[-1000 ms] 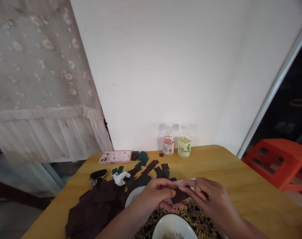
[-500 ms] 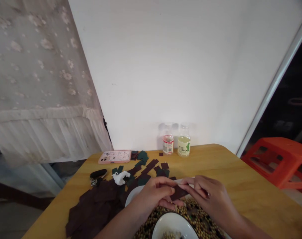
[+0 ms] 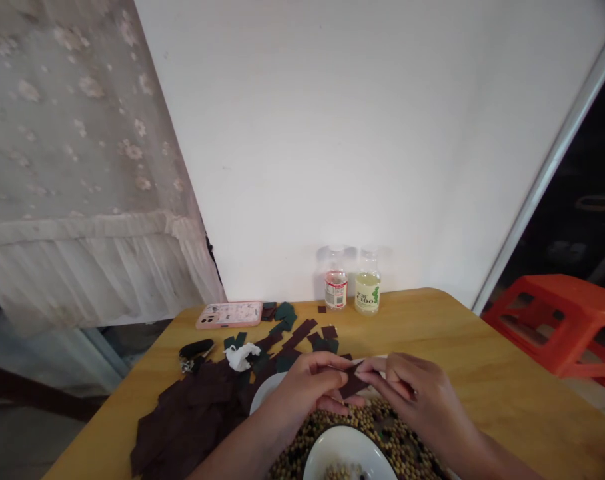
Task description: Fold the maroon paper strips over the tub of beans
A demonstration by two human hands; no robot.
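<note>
Between my two hands is a small dark brown flat piece (image 3: 355, 385), too plain to tell whether it is cloth or paper. My left hand (image 3: 317, 383) is closed on its left end, thumb on top and fingers beneath. My right hand (image 3: 412, 387) pinches its right edge between thumb and fingertips. Both hands are above a large white plate (image 3: 266, 393) spread with small yellowish and dark beads or beans (image 3: 382, 427). Nearest me, a white bowl (image 3: 327, 443) stands among them, with a few pale bits (image 3: 343, 472) inside.
A heap of dark brown pieces (image 3: 187, 413) lies at left, with green scraps (image 3: 285, 312) behind. Nearby are a crumpled white tissue (image 3: 241, 357), a black key fob (image 3: 196, 349) and a pink phone (image 3: 229, 315). Two bottles (image 3: 336, 293) stand by the wall. An orange stool (image 3: 557, 327) is at right.
Both hands stay nearly in place, the right shifting slightly left. The brown piece has tilted a little between them. The camera view has moved very slightly.
</note>
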